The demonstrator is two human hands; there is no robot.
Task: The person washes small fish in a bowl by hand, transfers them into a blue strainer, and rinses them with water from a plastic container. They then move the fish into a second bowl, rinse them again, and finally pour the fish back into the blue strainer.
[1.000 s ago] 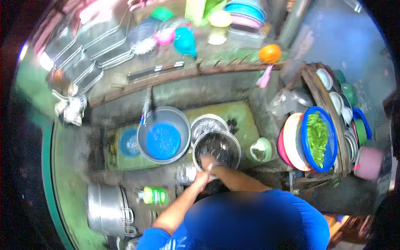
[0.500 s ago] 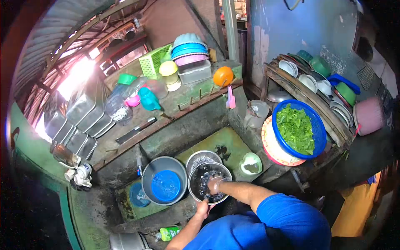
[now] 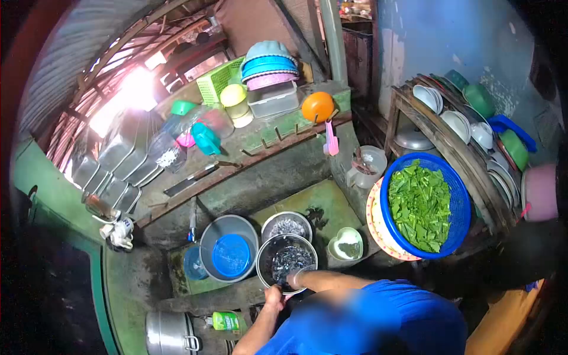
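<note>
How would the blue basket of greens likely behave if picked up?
The blue basket would probably feel light for its size, since it holds leafy greens. Its mesh-like plastic may flex slightly. The greens look loose, so some could spill if it tips.

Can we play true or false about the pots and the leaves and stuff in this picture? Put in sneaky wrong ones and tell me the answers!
1. The left grip is at the rim of the metal pot. True.
2. The right grip is outside that pot. False: it is inside.
3. Green leaves fill the blue basket. True.
4. The gray basin holds an orange bowl. False: it holds a blue container.
5. A green bottle is near the silver pot. True.
</note>
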